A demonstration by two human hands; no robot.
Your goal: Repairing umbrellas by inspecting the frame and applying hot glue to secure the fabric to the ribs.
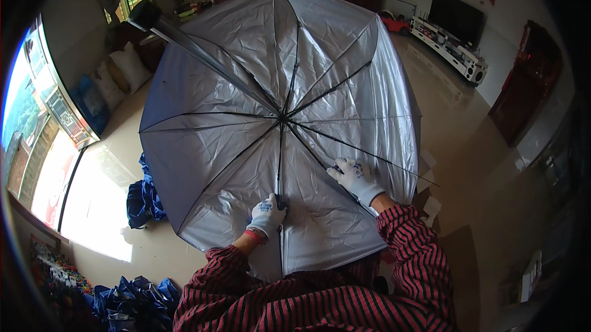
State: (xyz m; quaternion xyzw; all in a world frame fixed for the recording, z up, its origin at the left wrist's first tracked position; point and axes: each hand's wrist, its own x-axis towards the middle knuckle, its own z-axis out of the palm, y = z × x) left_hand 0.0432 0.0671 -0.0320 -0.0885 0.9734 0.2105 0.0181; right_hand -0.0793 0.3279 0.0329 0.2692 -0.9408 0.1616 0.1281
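A large open umbrella (332,43) spreads in front of me, its silver lining facing up. Its shaft (215,70) slants from the hub to the upper left and ends in a black handle (144,16). My left hand (267,216), in a white glove, is closed round the dark rib that runs from the hub toward me. Further right, my gloved right hand (357,179) pinches another rib at the lower right of the lining. One thin rib (425,179) sticks out past the canopy's right edge, its tip off the cloth.
Crumpled dark-blue cloth (145,200) lies left of the umbrella, with another blue heap (136,302) at the lower left. A bright doorway (68,172) opens at left, near pillows (130,67). A white TV stand (449,52) and red toy car (394,22) stand at back right.
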